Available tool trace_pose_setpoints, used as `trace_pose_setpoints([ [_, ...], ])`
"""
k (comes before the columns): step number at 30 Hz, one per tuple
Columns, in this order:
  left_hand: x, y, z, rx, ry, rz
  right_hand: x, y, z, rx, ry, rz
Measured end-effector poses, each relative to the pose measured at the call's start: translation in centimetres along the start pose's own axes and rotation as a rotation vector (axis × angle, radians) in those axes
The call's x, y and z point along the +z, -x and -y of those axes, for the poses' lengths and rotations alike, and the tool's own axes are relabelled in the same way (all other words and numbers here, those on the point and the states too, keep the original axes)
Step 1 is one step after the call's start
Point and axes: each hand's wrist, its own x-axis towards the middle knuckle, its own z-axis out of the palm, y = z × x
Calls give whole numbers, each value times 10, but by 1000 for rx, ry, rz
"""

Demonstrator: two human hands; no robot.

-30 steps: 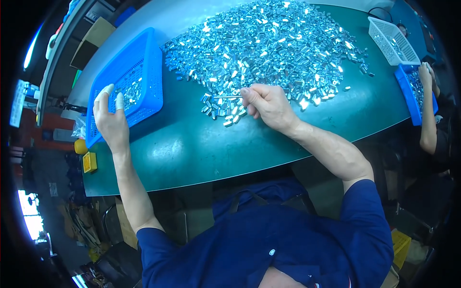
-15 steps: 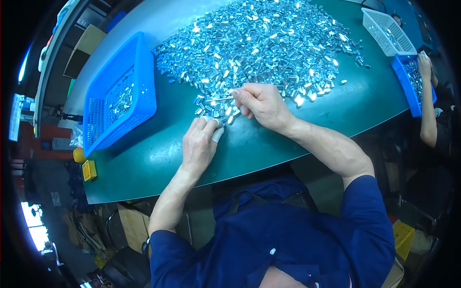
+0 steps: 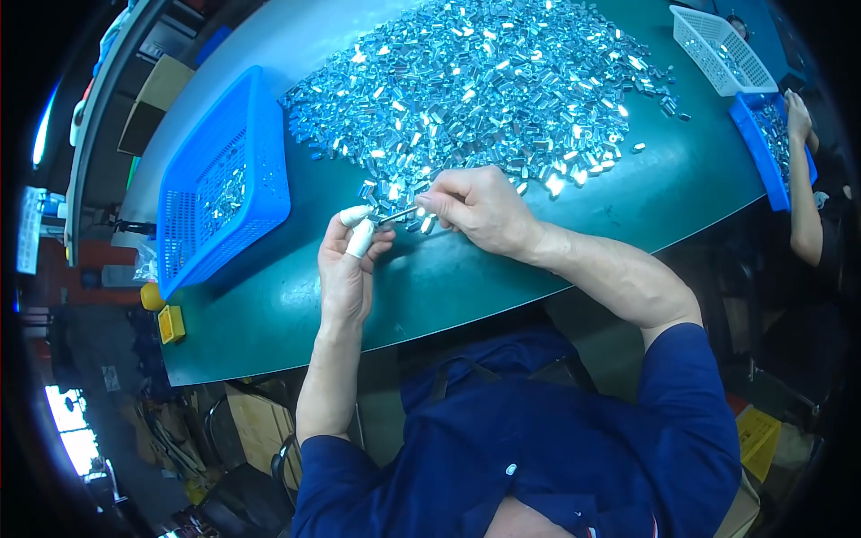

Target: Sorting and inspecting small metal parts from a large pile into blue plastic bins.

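Observation:
My left hand (image 3: 344, 276), with white covers on its thumb and a finger, is raised over the near edge of the pile of small shiny metal pieces (image 3: 475, 99). Its thumb and finger pinch a small metal piece (image 3: 373, 218), mostly hidden by the fingertips. My right hand (image 3: 484, 212) grips a thin metal rod (image 3: 400, 214) between thumb and fingers. The rod slants down to the left, its tip at the piece in my left hand. A few loose pieces lie on the green table just beneath my fingers.
On the left stands a blue perforated basket (image 3: 276, 179) with some metal pieces inside. Near it are a small yellow box (image 3: 171, 325) and a round yellow thing (image 3: 151, 296). At far right, a co-worker's hand (image 3: 797, 115) is over a blue tray (image 3: 746, 125), beside a white basket (image 3: 695, 54).
My left hand has lifted from the pieces, moved slightly left and turned, now pinching a small piece. My right hand has come lower and left, bringing the rod's tip to that piece.

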Motion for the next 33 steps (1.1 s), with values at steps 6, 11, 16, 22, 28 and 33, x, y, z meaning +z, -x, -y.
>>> trace_pose_setpoints([
  [6, 9, 5, 0, 137, -88, 40, 3, 2, -2, -86, -9, -47],
  [11, 11, 4, 3, 198, -197, 37, 0, 2, 0, -40, 8, -3],
  [16, 12, 5, 4, 184, -202, 46, -2, 2, 0, 25, 17, 90],
  [22, 10, 4, 8, 164, -206, 50, -2, 1, -3, 101, -32, 136],
  [28, 17, 6, 10, 107, -210, 79, 4, 3, -9, -147, 142, 64],
  [33, 21, 6, 9, 105, -218, 78, 4, 2, -10, -132, 138, 77],
])
